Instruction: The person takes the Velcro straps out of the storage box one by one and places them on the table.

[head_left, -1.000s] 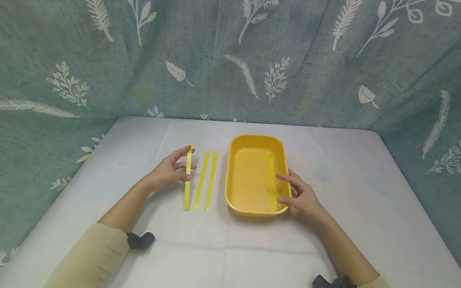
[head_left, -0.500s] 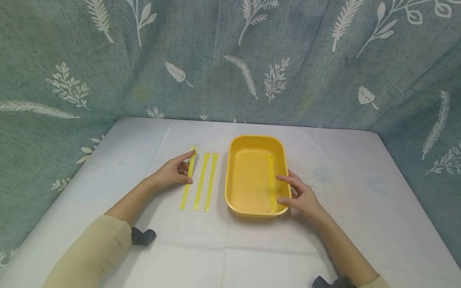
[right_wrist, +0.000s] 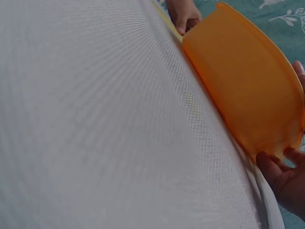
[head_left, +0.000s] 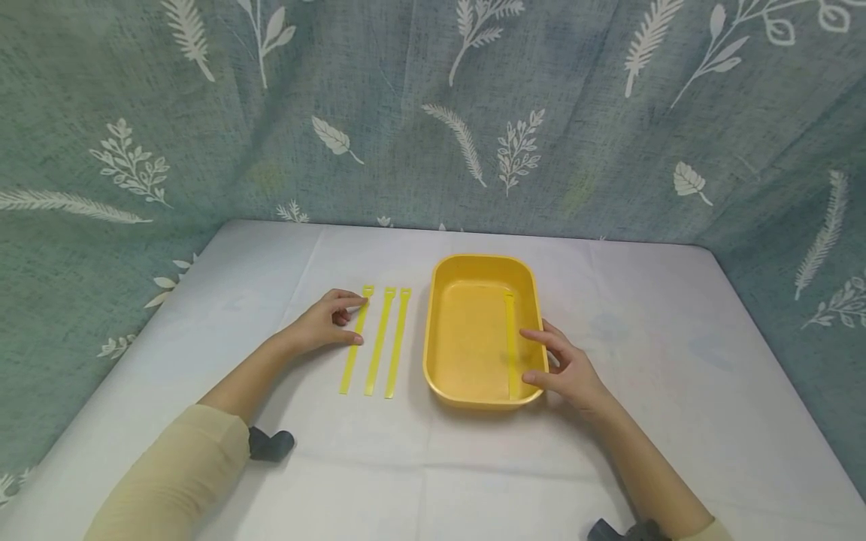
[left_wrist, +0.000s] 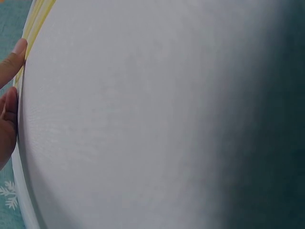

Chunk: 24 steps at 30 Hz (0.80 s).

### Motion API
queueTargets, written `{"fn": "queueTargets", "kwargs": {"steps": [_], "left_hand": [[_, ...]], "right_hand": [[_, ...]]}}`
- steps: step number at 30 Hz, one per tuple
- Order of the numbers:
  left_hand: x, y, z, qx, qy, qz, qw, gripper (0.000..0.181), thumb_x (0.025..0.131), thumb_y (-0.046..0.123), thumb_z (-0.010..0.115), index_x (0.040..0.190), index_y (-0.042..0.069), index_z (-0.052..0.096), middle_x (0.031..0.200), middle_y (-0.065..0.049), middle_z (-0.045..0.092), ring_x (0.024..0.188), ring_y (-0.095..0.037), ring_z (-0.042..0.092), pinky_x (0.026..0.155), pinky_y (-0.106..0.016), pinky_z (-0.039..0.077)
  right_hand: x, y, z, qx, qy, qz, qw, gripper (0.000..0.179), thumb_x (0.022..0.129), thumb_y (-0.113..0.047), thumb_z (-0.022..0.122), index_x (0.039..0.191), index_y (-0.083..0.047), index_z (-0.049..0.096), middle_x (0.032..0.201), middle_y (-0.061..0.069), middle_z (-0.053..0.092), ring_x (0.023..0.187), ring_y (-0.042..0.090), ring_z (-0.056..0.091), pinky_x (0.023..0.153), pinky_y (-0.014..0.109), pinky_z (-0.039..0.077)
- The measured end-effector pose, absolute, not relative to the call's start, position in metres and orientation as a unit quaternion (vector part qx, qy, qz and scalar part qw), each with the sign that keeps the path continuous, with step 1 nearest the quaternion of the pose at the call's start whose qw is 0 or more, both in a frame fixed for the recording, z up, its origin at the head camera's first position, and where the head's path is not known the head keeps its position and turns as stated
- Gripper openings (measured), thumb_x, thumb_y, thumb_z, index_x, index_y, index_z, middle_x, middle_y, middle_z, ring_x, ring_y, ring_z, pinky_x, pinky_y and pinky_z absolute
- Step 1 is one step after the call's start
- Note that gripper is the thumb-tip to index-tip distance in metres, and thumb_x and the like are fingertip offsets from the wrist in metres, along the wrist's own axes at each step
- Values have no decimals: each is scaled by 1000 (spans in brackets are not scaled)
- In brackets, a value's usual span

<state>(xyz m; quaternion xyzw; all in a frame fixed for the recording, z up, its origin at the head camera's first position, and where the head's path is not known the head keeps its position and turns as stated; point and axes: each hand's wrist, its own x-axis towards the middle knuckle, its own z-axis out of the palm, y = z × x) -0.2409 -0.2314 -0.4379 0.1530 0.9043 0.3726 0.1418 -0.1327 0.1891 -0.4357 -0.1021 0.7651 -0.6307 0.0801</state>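
In the head view, three flat yellow cable straps with slotted heads lie side by side on the white table. The thumb and index finger of my left hand [head_left: 321, 323] touch the left strap [head_left: 349, 367], with the other fingers bent behind. To its right are the middle strap [head_left: 379, 344] and the right strap [head_left: 398, 346]. My right hand [head_left: 571, 373] holds the right wall of the yellow tray [head_left: 463, 398], its thumb and index finger reaching over the rim. Another strap [head_left: 510, 338] lies inside along that wall. The right wrist view shows the tray [right_wrist: 243, 81] from its side.
The white cloth [head_left: 379, 481] covers the table, whose far edge meets a green leaf-patterned curtain [head_left: 392, 150]. A dark device [head_left: 271, 445] sits at the left wrist, and another dark device [head_left: 629, 530] at the right wrist.
The left strap, earlier held raised and tilted, now lies flat, roughly parallel with the other two. My left index finger has moved down from its head. The right hand and tray have stayed put.
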Motion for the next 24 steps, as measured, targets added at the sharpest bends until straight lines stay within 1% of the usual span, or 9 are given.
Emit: {"fn": "queueTargets", "kwargs": {"steps": [6,10,13,16,20,24], "left_hand": [[-240,-230,-436,139,907,371,143,78,72,22,83,140,7,47,138,-13,36,101,-23,47,90,-37,43],[-241,-230,-433,128,907,374,142,81,71,21,84,141,9,45,133,-12,40,97,-22,48,86,-32,44],[-245,-229,-428,113,898,399,148,82,72,20,83,143,9,43,128,-14,43,95,-23,48,80,-28,45],[-252,-227,-421,95,881,436,157,81,74,20,82,144,12,41,133,-14,43,101,-23,48,77,-24,45],[-260,-224,-409,88,857,477,173,82,76,19,80,146,14,37,145,-11,39,111,-25,46,78,-22,46],[-266,-217,-400,104,846,491,178,81,78,18,78,147,13,35,147,-12,37,114,-29,46,77,-22,48]], "right_hand": [[-132,189,-436,-108,763,-633,77,61,81,0,71,137,-5,49,157,12,16,141,40,21,94,31,45],[-132,189,-436,-108,763,-633,77,61,81,0,71,137,-5,48,156,13,17,140,40,22,94,30,46],[-132,190,-436,-108,762,-634,77,62,81,0,71,138,-6,46,156,13,17,140,40,22,93,28,47],[-133,190,-436,-110,761,-635,76,63,81,0,71,139,-6,46,156,14,17,140,41,22,91,27,48],[-133,190,-437,-120,756,-639,74,64,81,2,70,139,-4,45,156,15,16,139,41,23,90,24,48],[-133,190,-436,-128,754,-640,74,66,81,3,70,141,-2,42,156,16,15,139,42,22,89,22,49]]}}
